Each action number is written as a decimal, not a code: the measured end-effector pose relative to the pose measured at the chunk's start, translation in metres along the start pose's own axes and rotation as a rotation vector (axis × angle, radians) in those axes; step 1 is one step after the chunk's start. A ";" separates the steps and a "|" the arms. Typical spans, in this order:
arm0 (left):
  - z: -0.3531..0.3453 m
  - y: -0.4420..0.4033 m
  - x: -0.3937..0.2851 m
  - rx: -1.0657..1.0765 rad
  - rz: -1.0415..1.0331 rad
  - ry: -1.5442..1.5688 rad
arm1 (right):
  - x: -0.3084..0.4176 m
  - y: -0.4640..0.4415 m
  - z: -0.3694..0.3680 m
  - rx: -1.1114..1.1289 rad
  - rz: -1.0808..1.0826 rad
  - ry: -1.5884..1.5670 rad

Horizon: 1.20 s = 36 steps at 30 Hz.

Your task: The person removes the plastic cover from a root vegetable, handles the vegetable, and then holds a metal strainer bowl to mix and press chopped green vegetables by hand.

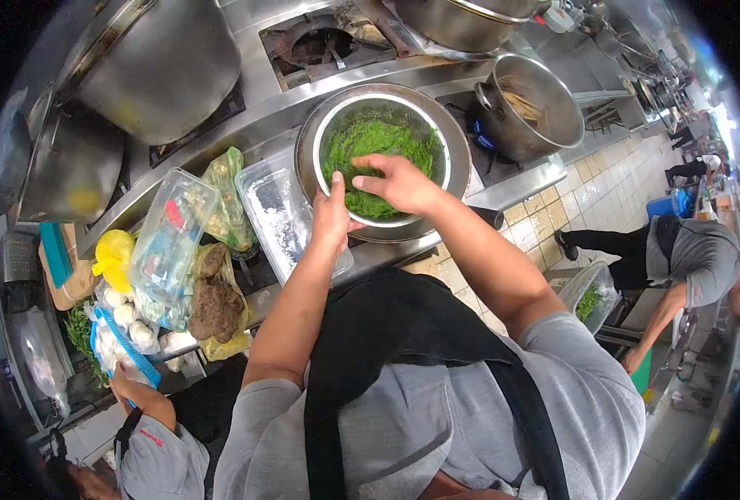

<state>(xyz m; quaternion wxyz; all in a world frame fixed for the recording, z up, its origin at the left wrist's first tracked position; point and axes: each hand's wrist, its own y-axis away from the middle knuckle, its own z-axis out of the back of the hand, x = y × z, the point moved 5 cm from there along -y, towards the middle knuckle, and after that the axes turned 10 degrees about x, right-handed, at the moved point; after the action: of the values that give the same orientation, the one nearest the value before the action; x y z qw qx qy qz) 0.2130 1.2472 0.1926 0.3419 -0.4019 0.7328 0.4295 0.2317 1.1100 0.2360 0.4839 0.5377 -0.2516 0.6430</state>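
Observation:
A metal bowl (442, 150) of chopped green herbs (387, 142) sits inside a wider round metal pan (462, 154). My right hand (397, 185) is over the herbs, thumb and fingers stretched out and apart, with nothing visible in it. Along the bowl's left rim, my left hand (332, 218) is seen edge-on, fingers extended towards the herbs. Whether it touches the rim is unclear. Just left of the pan lies a clear plastic tray (262, 208) with white residue in it.
A pot (566, 117) stands over a blue flame at right, near a bare burner (324, 46). Large pots (162, 67) fill the upper left. Bagged produce and a plastic container (174, 233) lie left. One co-worker (157, 450) is at lower left, another (695, 258) at right.

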 end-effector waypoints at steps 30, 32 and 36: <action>-0.008 0.004 0.005 -0.002 0.036 -0.094 | -0.006 -0.026 0.044 -0.470 0.110 0.632; -0.004 0.000 0.009 0.024 0.054 -0.079 | -0.008 -0.023 0.006 0.007 0.085 0.498; -0.005 0.008 -0.005 -0.030 -0.035 -0.010 | -0.002 -0.003 0.048 -0.324 0.019 0.508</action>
<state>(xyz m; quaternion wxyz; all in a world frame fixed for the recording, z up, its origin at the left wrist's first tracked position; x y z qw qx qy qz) 0.2072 1.2462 0.2017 0.3470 -0.4175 0.7174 0.4367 0.2558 1.0702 0.2474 0.6048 0.2731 -0.2266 0.7130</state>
